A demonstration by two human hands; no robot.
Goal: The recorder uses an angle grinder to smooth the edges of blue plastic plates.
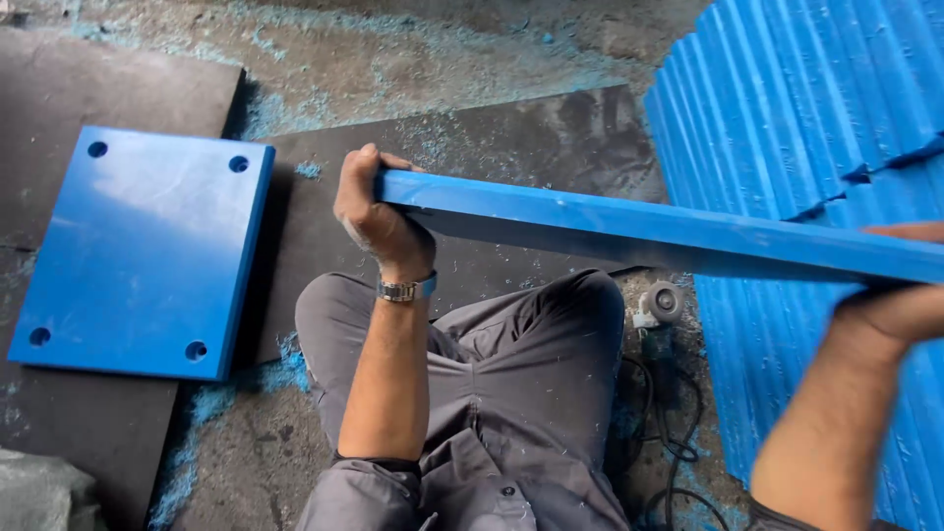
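At nine o'clock a blue square plate (143, 251) with four corner holes lies on a dark floor mat (511, 147) dusted with blue shavings. The left hand (379, 216) curls tight around a long blue bar (649, 228); the right hand (900, 295) clasps its three-o'clock end above stacked blue strips (787, 98).

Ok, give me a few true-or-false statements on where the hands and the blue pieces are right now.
1. The left hand grips one end of the long blue bar. True.
2. The right hand is off the bar. False: it holds the bar's other end.
3. The blue plate with four corner holes lies flat on the floor. True.
4. The plate lies under the bar. False: it lies apart, left of the left hand.
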